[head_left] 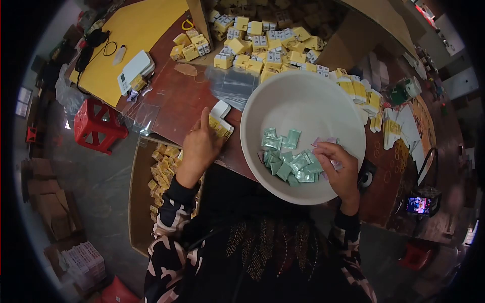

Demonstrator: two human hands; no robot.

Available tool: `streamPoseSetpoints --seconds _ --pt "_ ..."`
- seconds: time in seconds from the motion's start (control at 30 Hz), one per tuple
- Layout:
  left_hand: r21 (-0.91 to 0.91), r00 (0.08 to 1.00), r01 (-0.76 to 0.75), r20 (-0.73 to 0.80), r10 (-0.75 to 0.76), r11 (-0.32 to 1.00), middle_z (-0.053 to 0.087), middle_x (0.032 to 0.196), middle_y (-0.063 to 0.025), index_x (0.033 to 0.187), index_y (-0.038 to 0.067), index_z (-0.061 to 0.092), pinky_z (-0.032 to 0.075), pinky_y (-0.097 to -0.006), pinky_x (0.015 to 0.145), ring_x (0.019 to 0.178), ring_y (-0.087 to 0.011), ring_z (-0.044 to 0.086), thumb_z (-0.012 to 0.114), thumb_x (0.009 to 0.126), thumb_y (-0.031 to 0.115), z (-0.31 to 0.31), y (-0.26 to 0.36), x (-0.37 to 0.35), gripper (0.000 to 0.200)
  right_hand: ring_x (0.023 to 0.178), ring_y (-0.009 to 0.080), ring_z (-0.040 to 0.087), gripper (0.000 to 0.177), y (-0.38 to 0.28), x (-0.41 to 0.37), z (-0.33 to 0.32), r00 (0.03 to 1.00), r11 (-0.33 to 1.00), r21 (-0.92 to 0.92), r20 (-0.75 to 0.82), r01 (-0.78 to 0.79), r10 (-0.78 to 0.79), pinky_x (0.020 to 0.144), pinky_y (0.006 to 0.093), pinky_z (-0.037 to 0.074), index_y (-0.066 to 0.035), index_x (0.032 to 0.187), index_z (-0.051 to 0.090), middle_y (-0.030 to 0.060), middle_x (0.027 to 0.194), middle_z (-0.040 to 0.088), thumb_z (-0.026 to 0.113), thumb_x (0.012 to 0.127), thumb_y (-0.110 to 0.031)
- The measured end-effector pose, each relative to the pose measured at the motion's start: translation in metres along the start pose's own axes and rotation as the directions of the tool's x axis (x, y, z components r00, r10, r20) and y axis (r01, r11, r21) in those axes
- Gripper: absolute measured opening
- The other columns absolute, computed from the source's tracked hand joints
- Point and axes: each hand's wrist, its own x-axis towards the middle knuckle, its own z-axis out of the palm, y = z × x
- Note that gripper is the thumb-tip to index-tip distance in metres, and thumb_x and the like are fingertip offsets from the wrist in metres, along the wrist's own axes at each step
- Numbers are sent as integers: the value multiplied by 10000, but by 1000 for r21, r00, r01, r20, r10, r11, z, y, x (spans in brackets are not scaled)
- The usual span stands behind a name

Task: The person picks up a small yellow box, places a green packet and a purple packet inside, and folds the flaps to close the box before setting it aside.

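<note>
A large white bowl (303,96) holds small green sachets (299,161) and a few pink sachets (331,140). My right hand (339,169) is inside the bowl's right side with thumb and fingers pinched beside a pink sachet; what lies between the fingertips is too small to tell. On the red table (177,96), left of the bowl, my left hand (203,141) holds a small yellow and white box (221,126), its index finger stretched forward. A white flap (220,109) stands up at the box's far end.
Many yellow and white boxes (273,45) lie in a pile behind the bowl. Clear plastic sleeves (232,83) lie beside them. A carton (139,202) of small yellow packets stands below the table's left edge. A white scale (136,68) and a red stool (98,126) are at left.
</note>
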Motion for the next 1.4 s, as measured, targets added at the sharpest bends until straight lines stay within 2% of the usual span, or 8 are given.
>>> streamPoseSetpoints --seconds 0.27,0.37,0.47,0.63,0.9,1.1,1.2,1.4 --pt "-74 987 -21 -160 9 997 676 1009 -228 1500 51 340 567 -426 770 860 -368 693 784 774 61 -42 9 -24 851 921 184 723 243 -14 4 5 999 999 7 -1 37 -37 806 288 559 0 1146 669 123 994 731 665 904 11" --pt "-325 977 -170 -181 115 930 688 1056 -140 1524 97 323 536 -366 881 1019 -267 690 765 812 11 -55 41 -33 842 1033 197 691 290 -34 8 19 997 996 84 62 41 -47 907 316 544 38 1200 628 147 1106 706 654 915 -10" --pt "-798 983 -169 -90 163 579 607 1211 -113 1453 48 412 487 -366 1020 1167 -241 617 787 769 -67 -55 85 -43 788 1172 238 631 445 -49 12 41 982 937 316 56 152 -178 982 354 510 15 1310 566 152 1296 626 694 889 -54" --pt "-687 895 -385 -115 431 617 570 1282 -125 1317 7 557 468 -342 1001 1174 -246 584 783 778 -13 -32 113 -49 585 1196 244 626 636 -54 10 44 920 904 174 -70 392 -385 991 362 502 -5 1397 527 136 1342 617 793 844 -170" --pt "-845 943 -62 125 307 532 515 1394 -140 1378 -34 517 482 -313 968 1147 -203 590 652 935 51 -41 143 -64 470 1039 261 673 596 -41 -3 40 918 880 274 -196 388 -344 891 362 524 -10 1395 531 155 1191 664 750 859 -152" --pt "-864 927 -197 -10 375 463 489 1419 -157 1265 -25 585 506 -324 950 1165 -224 587 643 936 27 -32 130 -59 338 939 251 635 533 -47 1 35 839 800 265 -257 539 -480 852 371 500 -22 1330 596 113 959 662 757 852 -193" --pt "-873 920 -116 85 382 473 494 1406 -159 1197 -22 605 501 -327 966 1194 -233 572 645 928 8 -34 127 -59 273 1011 289 637 452 -49 -1 21 910 879 240 -74 413 -407 890 390 508 -40 1242 669 104 967 662 768 836 -213" --pt "-889 929 -176 -7 370 424 521 1355 -146 1240 22 542 496 -325 954 1206 -235 556 689 902 37 -25 117 -53 369 1170 330 611 362 -39 5 33 803 805 113 -235 583 -548 981 419 523 -54 1179 704 95 1177 682 757 844 -179"
